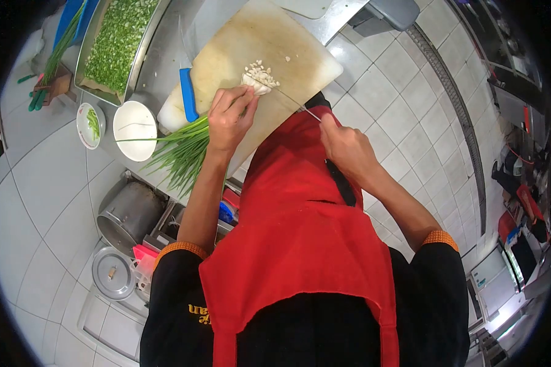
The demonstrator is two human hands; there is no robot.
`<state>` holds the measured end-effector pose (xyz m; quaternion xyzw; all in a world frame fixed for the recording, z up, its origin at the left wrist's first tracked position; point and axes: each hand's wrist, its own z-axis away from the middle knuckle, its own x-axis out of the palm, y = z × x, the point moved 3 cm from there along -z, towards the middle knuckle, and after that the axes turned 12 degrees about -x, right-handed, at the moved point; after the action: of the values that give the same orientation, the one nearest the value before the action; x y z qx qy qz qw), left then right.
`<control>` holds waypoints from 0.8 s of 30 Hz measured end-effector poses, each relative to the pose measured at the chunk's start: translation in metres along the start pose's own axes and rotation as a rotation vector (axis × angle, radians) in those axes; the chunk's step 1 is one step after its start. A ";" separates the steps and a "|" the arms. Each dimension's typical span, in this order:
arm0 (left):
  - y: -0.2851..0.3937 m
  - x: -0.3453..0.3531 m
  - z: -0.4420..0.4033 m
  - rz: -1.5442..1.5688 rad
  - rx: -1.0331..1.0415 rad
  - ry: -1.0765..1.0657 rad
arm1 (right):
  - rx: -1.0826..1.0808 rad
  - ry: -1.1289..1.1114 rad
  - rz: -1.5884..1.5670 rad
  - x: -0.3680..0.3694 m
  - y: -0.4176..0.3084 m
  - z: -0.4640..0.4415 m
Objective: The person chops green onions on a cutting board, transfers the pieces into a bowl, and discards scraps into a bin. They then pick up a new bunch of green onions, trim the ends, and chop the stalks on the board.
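My left hand (231,116) has its fingertips pressed on a white food piece, possibly garlic (257,86), near the middle of the cutting board (297,49). Small chopped white bits (260,68) lie against its far side. In my right hand (349,150) is a knife (310,112), its thin blade pointing left toward the white piece. The blade is seen nearly edge-on, so I cannot tell whether it touches the food. Beside my left hand, a blue-handled knife (188,95) rests at the board's left edge. A bunch of green onions (180,153) lies close to my left wrist.
A metal tray (139,58) of chopped green onion stands at the upper left. Below it are a white bowl (136,131) and a smaller bowl (82,131) with green pieces. A metal pot (128,214) sits lower left. Another person (525,199) appears at the far right.
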<state>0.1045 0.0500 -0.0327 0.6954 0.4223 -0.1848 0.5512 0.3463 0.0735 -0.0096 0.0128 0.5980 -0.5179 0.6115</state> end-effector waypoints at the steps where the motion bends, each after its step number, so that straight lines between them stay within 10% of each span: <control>1: 0.001 0.000 0.001 -0.002 0.000 0.001 | -0.020 0.035 -0.001 -0.004 -0.006 -0.003; 24: 0.000 0.000 0.001 0.028 -0.036 0.016 | -0.059 -0.072 0.110 -0.006 -0.029 -0.055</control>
<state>0.1050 0.0495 -0.0331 0.6926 0.4202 -0.1640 0.5628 0.2892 0.0984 -0.0035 0.0090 0.5893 -0.4656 0.6602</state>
